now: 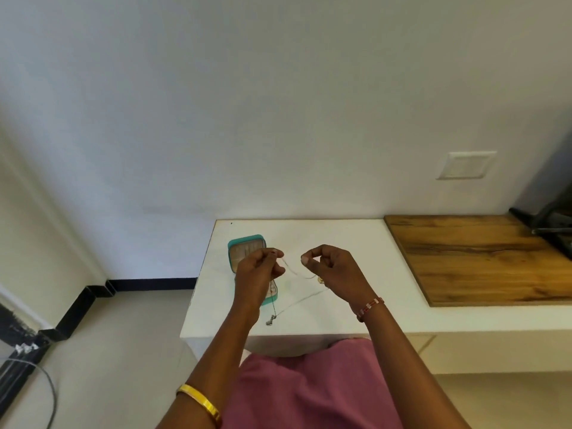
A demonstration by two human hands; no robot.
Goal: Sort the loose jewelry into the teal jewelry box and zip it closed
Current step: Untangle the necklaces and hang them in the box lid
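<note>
Currently my left hand point(258, 269) and right hand point(328, 267) each pinch an end of a thin chain point(297, 272), slack above the white table point(340, 243); the open teal jewelry box point(247, 243) sits behind-left. Risk: tangling with the pendant necklace point(272, 320) below.

White wall point(278, 103), switch plate point(466, 165), white counter point(340, 243), wood slab point(476, 258), pale floor point(108, 351); dark object, possibly tripod point(551, 226).
</note>
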